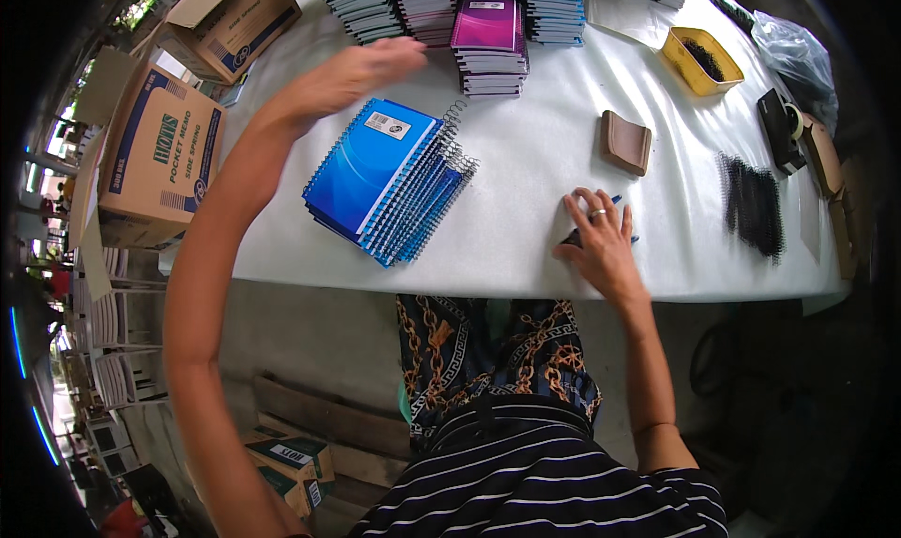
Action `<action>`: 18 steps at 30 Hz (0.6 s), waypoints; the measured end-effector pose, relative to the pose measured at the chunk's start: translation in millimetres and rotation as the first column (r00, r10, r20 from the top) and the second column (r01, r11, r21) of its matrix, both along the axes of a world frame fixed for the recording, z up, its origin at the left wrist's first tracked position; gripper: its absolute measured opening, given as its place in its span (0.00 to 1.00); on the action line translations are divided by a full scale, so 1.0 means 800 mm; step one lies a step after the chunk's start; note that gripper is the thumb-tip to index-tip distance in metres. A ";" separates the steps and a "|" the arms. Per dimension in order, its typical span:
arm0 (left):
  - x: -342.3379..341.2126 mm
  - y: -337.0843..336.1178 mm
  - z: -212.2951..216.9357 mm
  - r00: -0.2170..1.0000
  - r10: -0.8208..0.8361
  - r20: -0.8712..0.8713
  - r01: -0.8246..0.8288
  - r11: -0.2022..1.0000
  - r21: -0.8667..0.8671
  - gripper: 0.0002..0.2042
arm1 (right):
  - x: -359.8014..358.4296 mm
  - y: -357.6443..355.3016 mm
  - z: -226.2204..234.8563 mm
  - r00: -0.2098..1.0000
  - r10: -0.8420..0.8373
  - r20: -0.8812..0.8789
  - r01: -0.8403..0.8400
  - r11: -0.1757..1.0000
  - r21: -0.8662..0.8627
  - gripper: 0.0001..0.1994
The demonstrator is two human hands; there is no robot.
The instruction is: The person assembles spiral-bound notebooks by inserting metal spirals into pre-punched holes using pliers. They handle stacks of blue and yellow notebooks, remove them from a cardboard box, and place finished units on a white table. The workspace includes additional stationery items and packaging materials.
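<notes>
Near the left part of a desk draped in shiny white sheeting [526, 195], a pile of blue-covered spiral notebooks [366, 176] lies close to the near edge, its lower books fanned out toward the right. Loose wire coils [454, 115] poke out from the pile's far right corner.

The person's bare left hand [380, 66] stretches over the desk beyond this pile, close to a stack of notebooks with pink-toned edges [422, 7] along the far edge. Motion blurs its fingers, so whether that grip is apart or together cannot be told. Beside the pink-toned stack rises a shorter one topped by a glossy purple notebook [489, 26].

Toward the right of the near edge, the ringed right hand [605, 233] rests palm down, fingers bent over a small dark tool with blue ends [635, 238]. The hand covers most of it; whether the grip is clamped cannot be told.

Farther in sits a brown block with a hollowed top [625, 146]. Toward the right edge are a yellow plastic tub [673, 54] of small black pieces, a bundle of black wire coils [753, 209] and a black tape dispenser [781, 130]. Open cardboard boxes [160, 153] stand beside the left edge.
</notes>
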State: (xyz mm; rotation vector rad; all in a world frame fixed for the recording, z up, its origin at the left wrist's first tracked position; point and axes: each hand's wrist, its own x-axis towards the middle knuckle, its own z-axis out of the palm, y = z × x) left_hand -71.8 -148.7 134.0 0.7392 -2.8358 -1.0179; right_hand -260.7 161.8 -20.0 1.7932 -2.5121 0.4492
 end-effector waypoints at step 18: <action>0.048 -0.057 -0.089 0.918 0.254 0.304 -0.393 0.484 0.782 0.34 | 0.087 -0.063 -0.005 0.749 0.640 0.172 -0.555 0.747 -0.366 0.07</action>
